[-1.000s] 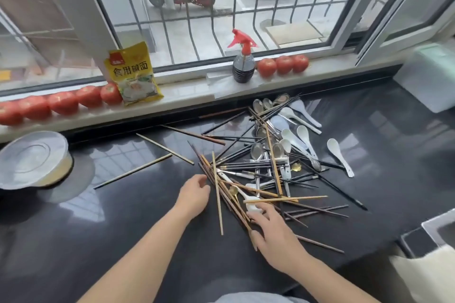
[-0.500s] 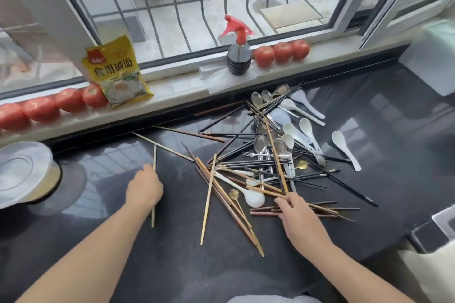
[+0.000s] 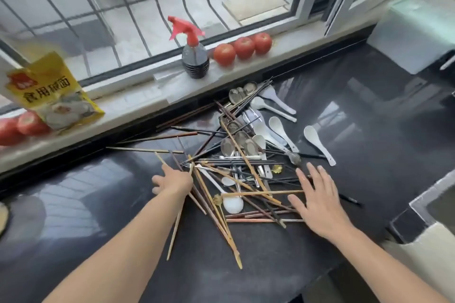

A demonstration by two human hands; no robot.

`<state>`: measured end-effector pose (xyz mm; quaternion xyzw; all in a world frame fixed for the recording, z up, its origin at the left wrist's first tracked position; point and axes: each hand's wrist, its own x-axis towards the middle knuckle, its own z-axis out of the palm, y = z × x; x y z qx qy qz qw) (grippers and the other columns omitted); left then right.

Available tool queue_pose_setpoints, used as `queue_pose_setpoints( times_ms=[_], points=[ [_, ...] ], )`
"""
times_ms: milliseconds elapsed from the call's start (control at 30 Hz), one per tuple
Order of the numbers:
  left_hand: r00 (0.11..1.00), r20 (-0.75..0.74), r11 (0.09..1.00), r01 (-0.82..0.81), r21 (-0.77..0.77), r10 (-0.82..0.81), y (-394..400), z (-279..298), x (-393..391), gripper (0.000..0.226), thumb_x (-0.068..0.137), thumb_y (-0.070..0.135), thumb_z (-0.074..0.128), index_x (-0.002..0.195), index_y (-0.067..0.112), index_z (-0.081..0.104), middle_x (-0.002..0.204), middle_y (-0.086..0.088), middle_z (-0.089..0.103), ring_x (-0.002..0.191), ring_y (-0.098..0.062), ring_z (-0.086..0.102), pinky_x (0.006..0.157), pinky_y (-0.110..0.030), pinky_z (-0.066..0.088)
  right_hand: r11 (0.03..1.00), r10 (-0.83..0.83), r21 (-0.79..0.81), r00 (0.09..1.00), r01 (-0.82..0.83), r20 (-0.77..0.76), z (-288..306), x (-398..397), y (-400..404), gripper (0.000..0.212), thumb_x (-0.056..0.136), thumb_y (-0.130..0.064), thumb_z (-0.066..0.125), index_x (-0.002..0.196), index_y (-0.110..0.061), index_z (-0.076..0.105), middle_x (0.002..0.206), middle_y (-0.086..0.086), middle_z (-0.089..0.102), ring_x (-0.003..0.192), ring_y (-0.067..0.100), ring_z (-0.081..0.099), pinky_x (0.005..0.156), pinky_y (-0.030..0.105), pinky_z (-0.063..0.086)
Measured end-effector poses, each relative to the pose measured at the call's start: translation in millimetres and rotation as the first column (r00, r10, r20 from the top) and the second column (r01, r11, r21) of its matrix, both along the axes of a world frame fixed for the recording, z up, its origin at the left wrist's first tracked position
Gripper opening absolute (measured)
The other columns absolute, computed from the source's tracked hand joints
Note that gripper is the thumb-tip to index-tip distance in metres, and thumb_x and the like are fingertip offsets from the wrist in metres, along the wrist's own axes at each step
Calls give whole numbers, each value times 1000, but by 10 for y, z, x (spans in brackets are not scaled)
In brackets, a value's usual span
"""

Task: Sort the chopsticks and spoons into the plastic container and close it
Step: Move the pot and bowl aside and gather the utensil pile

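Chopsticks (image 3: 236,162) and spoons (image 3: 275,130), tangled in a heap at centre frame on the dark table (image 3: 369,118); one white spoon (image 3: 317,140) lying apart to the right. Left hand (image 3: 173,179) at the heap's left edge, fingers curled round a pale chopstick (image 3: 176,229) slanting toward lower centre. Right hand (image 3: 317,199) flat at the heap's lower right, fingers spread over chopstick ends, grip unclosed. Upper centre on the windowsill: spray bottle (image 3: 194,56), three tomatoes (image 3: 243,48) just beside it. Yellow packet (image 3: 49,93) at upper left.
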<state>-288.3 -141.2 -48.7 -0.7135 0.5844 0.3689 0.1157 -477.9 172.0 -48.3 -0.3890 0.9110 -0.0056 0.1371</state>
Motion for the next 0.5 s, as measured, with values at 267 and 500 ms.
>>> queue_pose_setpoints(
  times_ms=[267,500],
  points=[
    [997,-72,998,12,65,-7,517,20,-700,65,94,26,40,158,29,27,153,-23,35,131,-46,44,111,-51,42,991,4,-128,937,44,348,-82,-384,-113,64,105,-49,35,162,-28,12,169,-2,-8,152,14,-21,122,34,-5],
    [954,99,891,301,-339,-285,-9,406,-233,54,97,15,45,151,10,43,151,-16,43,135,-37,45,110,-46,41,911,214,-402,936,-89,279,292,-812,-881,40,100,-15,55,139,-11,55,147,5,45,141,22,33,121,33,24]
  ],
)
